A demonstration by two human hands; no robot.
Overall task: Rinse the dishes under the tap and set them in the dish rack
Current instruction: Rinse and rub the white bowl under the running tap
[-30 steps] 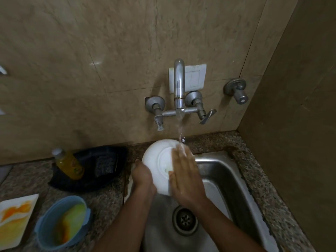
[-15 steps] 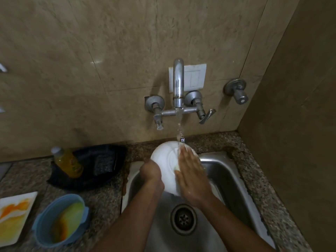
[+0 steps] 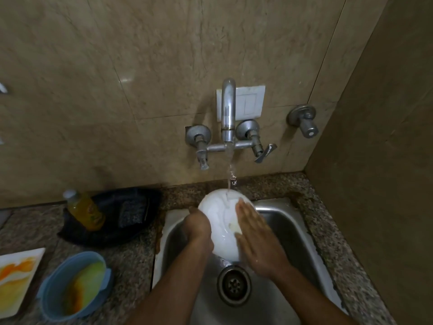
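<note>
The right hand [image 3: 257, 240] lies flat against the face of the plate [image 3: 220, 221], its fingers [image 3: 246, 209] straight and close together, pointing to 12 o'clock. The left hand [image 3: 198, 225] grips the plate's rim at 9 o'clock, fingers curled round the edge with the tips hidden behind it. The plate is white, held tilted over the sink [image 3: 288, 221], its top edge under the water [image 3: 230, 174] running from the tap [image 3: 228, 109]. The stream strikes the plate near its upper rim. Below the plate, at 6 o'clock, is the drain [image 3: 233, 286].

On the wall behind the tap is a white switch plate [image 3: 250, 102]; at 3 o'clock from the tap sits a separate valve [image 3: 303, 120].

On the surface [image 3: 131, 261] at 9 o'clock from the sink, a bottle [image 3: 84, 211] of orange liquid stands in a dark tray [image 3: 131, 233]. At 8 o'clock is a blue bowl [image 3: 75, 285] smeared yellow and orange, and beyond it, cut by the frame edge, a white square dish [image 3: 18, 280] with orange stains.
</note>
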